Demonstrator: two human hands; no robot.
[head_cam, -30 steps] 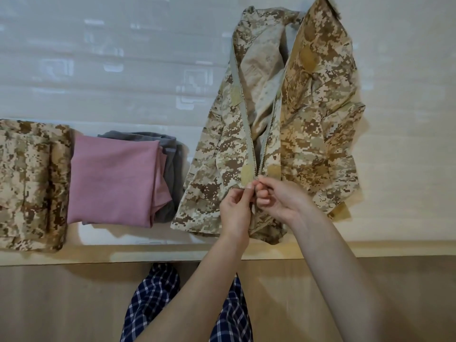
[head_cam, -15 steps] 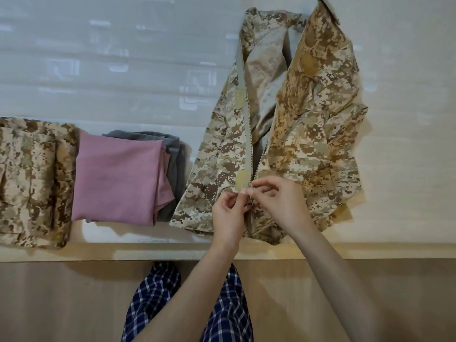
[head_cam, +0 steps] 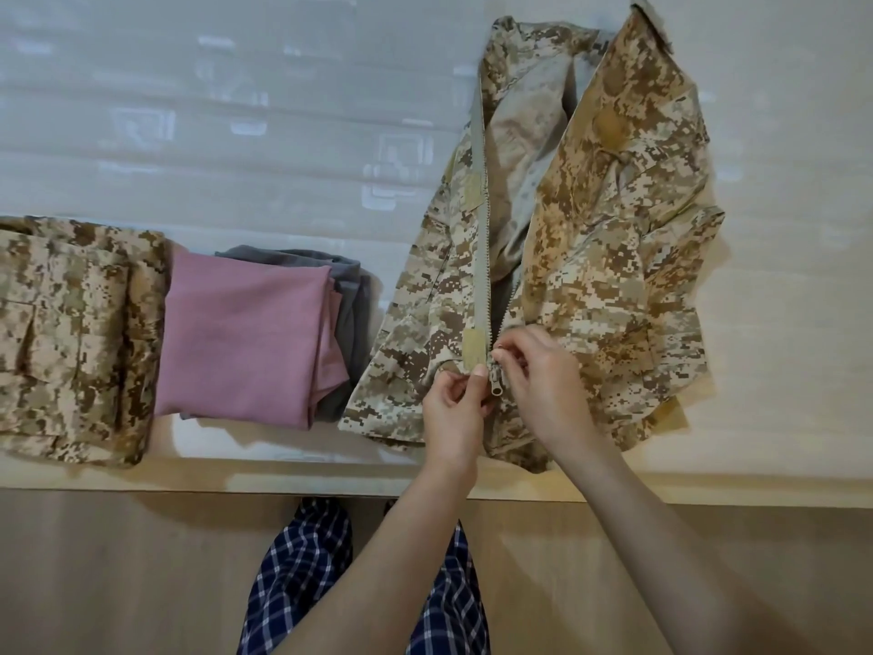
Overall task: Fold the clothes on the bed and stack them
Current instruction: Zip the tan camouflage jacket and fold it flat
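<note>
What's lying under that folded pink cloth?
A folded grey garment pokes out past the pink cloth on its far and right sides. Whether anything else lies beneath is covered.

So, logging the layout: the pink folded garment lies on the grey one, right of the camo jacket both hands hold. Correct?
No: the head view shows the pink garment on the grey garment left of the camo jacket, which the left hand and right hand hold.

I see warm, even, fairly bright light; pale glare patches sheen the bed (head_cam: 236, 111) upper left; frame edges bow, detail soft.
</note>
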